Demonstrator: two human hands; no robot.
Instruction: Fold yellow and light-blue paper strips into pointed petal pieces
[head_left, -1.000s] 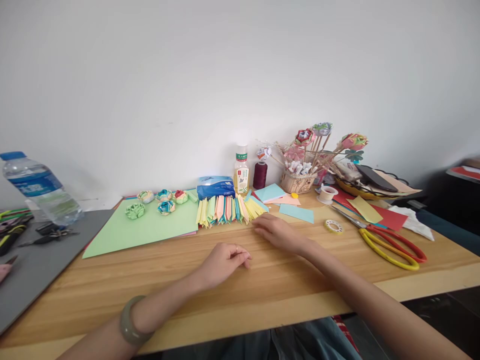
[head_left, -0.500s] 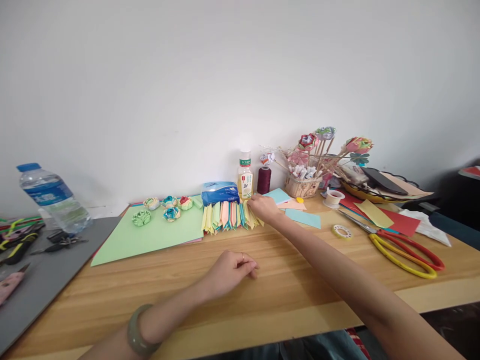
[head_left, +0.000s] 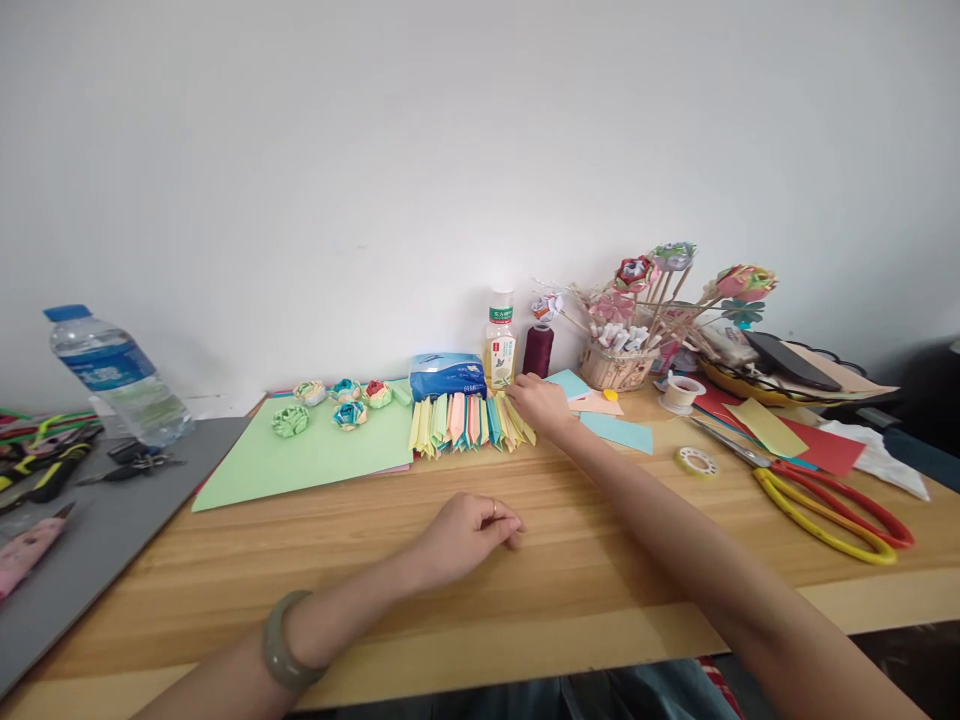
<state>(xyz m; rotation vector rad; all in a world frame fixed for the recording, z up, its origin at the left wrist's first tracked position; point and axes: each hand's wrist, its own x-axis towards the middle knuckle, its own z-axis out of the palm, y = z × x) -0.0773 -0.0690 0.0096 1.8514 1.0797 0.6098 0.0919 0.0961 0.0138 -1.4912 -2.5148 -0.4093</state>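
Note:
My right hand reaches to the right end of a row of folded paper strips in yellow, pink, blue and green; its fingers are bent together and touch that end, and whether they pinch a strip is hidden. Behind the row lie a blue tissue pack and an upright glue bottle. My left hand rests on the wooden table in front of the row, fingers curled loosely together with nothing visible in them.
Folded paper flowers sit on green paper at the left. A water bottle leans farther left. To the right are a flower basket, a tape roll, a thread spool and large scissors.
The whole view has shifted slightly, so the objects appear a little farther right and higher. My hands keep nearly the same places relative to the table and strips.

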